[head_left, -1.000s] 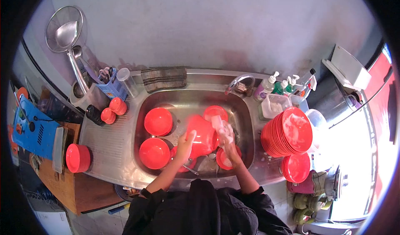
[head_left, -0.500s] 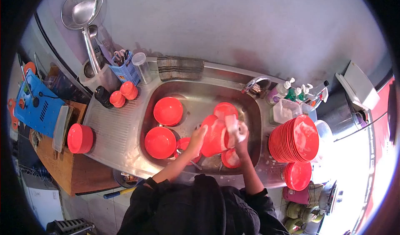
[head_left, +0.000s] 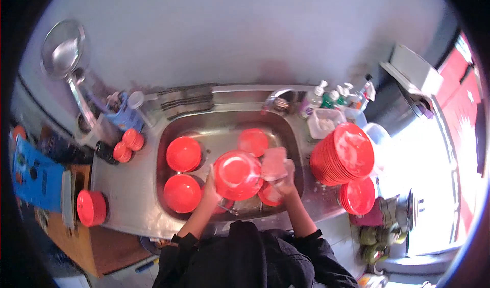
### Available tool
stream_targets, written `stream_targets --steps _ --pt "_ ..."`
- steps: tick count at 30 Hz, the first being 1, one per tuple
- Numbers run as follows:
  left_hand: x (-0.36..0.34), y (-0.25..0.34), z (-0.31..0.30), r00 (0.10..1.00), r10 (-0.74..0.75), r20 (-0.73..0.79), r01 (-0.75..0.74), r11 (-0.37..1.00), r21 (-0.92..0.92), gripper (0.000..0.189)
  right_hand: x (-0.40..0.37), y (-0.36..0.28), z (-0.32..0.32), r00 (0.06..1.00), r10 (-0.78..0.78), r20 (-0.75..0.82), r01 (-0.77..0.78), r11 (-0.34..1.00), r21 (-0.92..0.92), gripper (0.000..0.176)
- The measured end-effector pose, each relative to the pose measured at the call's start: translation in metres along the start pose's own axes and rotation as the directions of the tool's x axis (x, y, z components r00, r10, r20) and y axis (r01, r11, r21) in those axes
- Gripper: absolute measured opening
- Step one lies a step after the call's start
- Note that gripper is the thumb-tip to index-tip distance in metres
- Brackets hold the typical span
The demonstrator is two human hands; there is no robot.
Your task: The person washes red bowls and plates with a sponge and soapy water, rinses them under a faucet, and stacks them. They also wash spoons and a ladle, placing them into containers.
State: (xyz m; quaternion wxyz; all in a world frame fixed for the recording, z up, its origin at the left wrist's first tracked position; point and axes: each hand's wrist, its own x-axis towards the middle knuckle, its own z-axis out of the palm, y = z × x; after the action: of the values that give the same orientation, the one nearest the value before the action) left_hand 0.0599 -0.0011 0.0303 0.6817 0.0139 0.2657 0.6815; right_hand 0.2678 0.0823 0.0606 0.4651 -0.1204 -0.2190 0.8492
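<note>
Over the sink point(head_left: 286, 140), my left hand point(head_left: 211, 187) grips a red bowl point(head_left: 238, 174) by its left side, with its soapy underside facing me. A pale pinkish sponge point(head_left: 274, 163) sits in my right hand point(head_left: 286, 182), close against the bowl's right edge. Two red bowls, one upper point(head_left: 184, 154) and one lower point(head_left: 182, 193), lie in the sink's left half. Behind the held bowl is another red bowl point(head_left: 253, 142), and one more point(head_left: 269, 193) is partly hidden below my right hand. A metal utensil handle point(head_left: 228, 210) shows near my left wrist.
Tall stacked soapy red bowls point(head_left: 342, 155) and a shorter stack point(head_left: 358, 196) stand on the right ledge. Pump bottles point(head_left: 312, 100) and a clear container point(head_left: 325, 123) are behind them. The faucet point(head_left: 278, 101) is at the back. Red bowls point(head_left: 92, 208) occupy the left drainboard's edge.
The held bowl has turned so its base faces up toward me. The sponge has moved off to its right side. The whole view has shifted, with the sink now further left and lower.
</note>
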Motion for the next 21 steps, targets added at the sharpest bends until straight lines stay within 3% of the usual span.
stream_targets --steps 1,2,3,4,5,6,7,8,9,10,11,13,14,16,18,20,21 --pt "-0.012 0.002 0.015 0.998 0.063 -0.003 -0.062 0.992 0.113 0.05 -0.004 0.001 0.013 0.991 0.088 -0.104 -0.08 0.993 0.082 0.039" --pt "-0.009 0.0 0.014 0.999 0.032 -0.001 -0.032 0.999 0.032 0.049 -0.008 0.001 0.021 0.965 0.171 -0.199 -0.137 0.975 0.175 0.04" --pt "-0.006 -0.001 0.011 1.0 -0.009 0.001 0.009 0.999 -0.045 0.048 -0.012 0.005 0.018 0.99 -0.12 -0.067 0.09 0.934 -0.345 0.039" --pt "-0.008 -0.006 0.003 0.989 0.089 0.122 -0.1 0.991 0.087 0.046 -0.016 0.011 0.012 0.943 -0.297 0.153 0.307 0.591 -0.746 0.039" --pt "-0.013 -0.007 -0.01 0.952 0.167 0.255 -0.219 0.957 0.193 0.045 -0.013 0.018 0.001 0.99 -0.142 -0.027 0.127 0.941 -0.313 0.039" --pt "-0.01 -0.002 -0.022 0.989 0.063 0.131 -0.072 0.995 0.067 0.043 -0.009 0.023 -0.01 0.996 0.063 -0.062 -0.045 0.968 0.248 0.039" --pt "-0.004 0.001 -0.032 0.998 -0.058 0.008 0.058 0.996 -0.07 0.041 -0.017 0.028 0.003 0.984 -0.138 -0.117 0.129 0.988 -0.079 0.037" --pt "-0.003 0.0 -0.039 0.994 -0.104 0.022 0.105 0.993 -0.049 0.041 -0.025 0.031 0.02 0.938 -0.326 -0.119 0.255 0.879 -0.403 0.036" --pt "-0.002 -0.001 -0.043 0.994 -0.108 -0.029 0.106 0.993 -0.056 0.04 -0.023 0.028 0.023 0.954 -0.035 -0.298 -0.016 0.986 -0.167 0.035" --pt "0.003 -0.006 -0.047 0.991 -0.104 -0.079 0.098 0.993 -0.067 0.039 -0.022 0.022 0.025 0.881 0.286 -0.377 -0.26 0.958 0.118 0.038" --pt "0.005 -0.015 -0.036 0.989 -0.027 -0.143 0.046 0.991 0.129 0.038 -0.023 0.021 0.04 0.884 0.262 -0.387 -0.234 0.965 0.119 0.038" --pt "0.019 -0.028 -0.058 0.994 -0.062 -0.086 0.072 0.991 0.115 0.039 -0.027 0.021 0.075 0.964 0.197 -0.176 -0.198 0.98 0.01 0.045" --pt "0.018 -0.03 -0.061 0.996 -0.078 -0.041 0.081 0.992 0.094 0.041 -0.029 0.022 0.074 0.966 0.19 -0.178 -0.19 0.982 0.014 0.045" --pt "0.012 -0.031 -0.07 0.994 -0.092 -0.056 0.099 0.987 0.13 0.04 -0.033 0.023 0.069 0.934 0.137 -0.33 -0.176 0.98 -0.09 0.048" --pt "0.01 -0.028 -0.07 0.991 -0.11 -0.073 0.121 0.98 0.161 0.04 -0.04 0.019 0.064 0.95 0.097 -0.296 -0.141 0.981 -0.132 0.049" --pt "0.012 -0.02 -0.073 0.985 -0.087 0.148 -0.022 0.791 0.612 0.04 -0.054 0.011 0.062 0.962 0.063 -0.266 -0.112 0.978 -0.174 0.051" --pt "0.013 -0.014 -0.074 0.985 -0.091 0.147 -0.018 0.792 0.61 0.04 -0.063 0.004 0.062 0.974 0.0 -0.226 -0.047 0.979 -0.199 0.052"
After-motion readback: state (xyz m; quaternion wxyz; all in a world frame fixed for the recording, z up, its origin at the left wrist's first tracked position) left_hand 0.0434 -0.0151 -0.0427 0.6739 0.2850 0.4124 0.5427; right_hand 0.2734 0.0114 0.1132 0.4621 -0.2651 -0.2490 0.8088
